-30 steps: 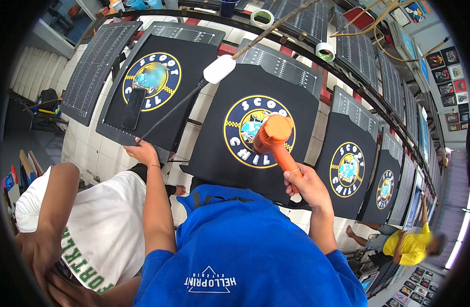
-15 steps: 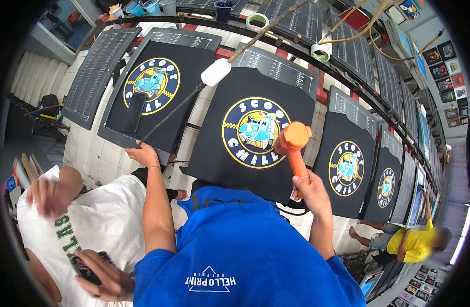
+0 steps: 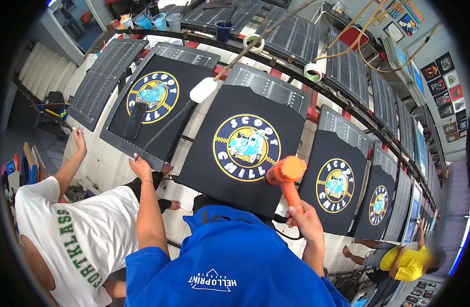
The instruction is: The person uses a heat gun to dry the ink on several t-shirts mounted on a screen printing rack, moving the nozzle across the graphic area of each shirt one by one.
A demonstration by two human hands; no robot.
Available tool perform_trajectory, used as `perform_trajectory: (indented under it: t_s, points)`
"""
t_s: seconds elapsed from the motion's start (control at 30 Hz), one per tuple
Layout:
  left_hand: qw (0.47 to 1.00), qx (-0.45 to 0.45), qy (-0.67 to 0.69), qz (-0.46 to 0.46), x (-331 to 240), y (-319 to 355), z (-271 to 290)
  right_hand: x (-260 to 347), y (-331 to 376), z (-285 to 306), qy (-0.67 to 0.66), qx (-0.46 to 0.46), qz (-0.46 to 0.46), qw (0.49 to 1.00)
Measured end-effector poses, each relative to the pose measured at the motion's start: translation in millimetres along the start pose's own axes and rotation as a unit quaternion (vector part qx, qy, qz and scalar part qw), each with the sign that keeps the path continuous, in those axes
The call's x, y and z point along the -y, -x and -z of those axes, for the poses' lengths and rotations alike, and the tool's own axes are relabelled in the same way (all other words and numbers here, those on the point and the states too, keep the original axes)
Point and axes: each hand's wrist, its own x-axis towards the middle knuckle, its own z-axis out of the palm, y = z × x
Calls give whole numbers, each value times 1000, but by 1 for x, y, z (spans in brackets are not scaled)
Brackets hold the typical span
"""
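Note:
My right hand [image 3: 306, 223] is closed around the handle of an orange hair dryer [image 3: 287, 171]. Its head hangs over the lower right edge of a round scooter print [image 3: 247, 147] on a black shirt [image 3: 204, 169] laid flat before me. At the left, my closed left hand [image 3: 141, 168] grips a black power cord [image 3: 168, 125]. The cord runs up taut to a white connector [image 3: 203, 90], which hangs on a brown cable. Near that hand, a dark phone [image 3: 135, 121] lies on another printed black shirt [image 3: 158, 71].
A person in a white shirt [image 3: 86, 230] is close on my left, one arm stretched toward a bare print board [image 3: 108, 82]. Another in yellow [image 3: 406, 262] works far right. More printed shirts [image 3: 335, 187] line the right. A dark rail [image 3: 194, 41] runs behind, with cups [image 3: 159, 21] and tape rolls [image 3: 312, 72].
The hair dryer has moved from the print's right side to its lower right edge. The white-shirted person has turned and reached forward. My whole view has shifted slightly.

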Motion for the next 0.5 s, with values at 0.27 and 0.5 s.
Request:
perform_trajectory:
  t_s: [0.27, 0.5]
  points:
    - [997, 52, 2, 63, 60, 142, 42, -50, 39, 134, -108, -70, 71, 989]
    - [984, 32, -173, -39, 80, 299, 96, -98, 76, 265, -291, -53, 49, 954]
